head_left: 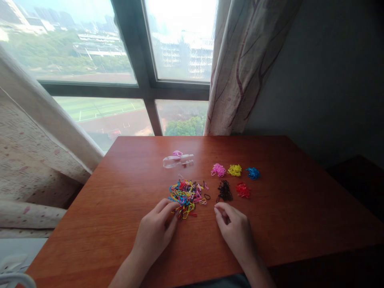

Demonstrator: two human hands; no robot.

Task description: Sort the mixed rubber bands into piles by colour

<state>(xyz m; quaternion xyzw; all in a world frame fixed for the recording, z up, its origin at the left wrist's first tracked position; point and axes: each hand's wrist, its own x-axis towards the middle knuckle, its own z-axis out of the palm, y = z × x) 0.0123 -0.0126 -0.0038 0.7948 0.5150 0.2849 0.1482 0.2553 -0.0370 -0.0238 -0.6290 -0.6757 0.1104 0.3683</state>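
A mixed heap of small coloured pear-shaped safety pins (187,192) lies on the brown table. My left hand (159,224) is at the heap's near left edge, thumb and forefinger closed in among the pins; what is between them is hidden. My right hand (235,228) is closed in a pinch just below the black pins (225,191). One black pin (217,199) is right by its fingertips, though I cannot tell whether they grip it. Separate little piles are pink (219,170), yellow (235,170), blue (253,173) and red (243,190).
Behind the heap lies a clear plastic bag or case (178,161) with a pink piece on it. The wooden table (114,192) reaches the window (144,90) at its far edge. Curtains (237,68) hang on both sides. A white cable or handle (18,278) shows bottom left.
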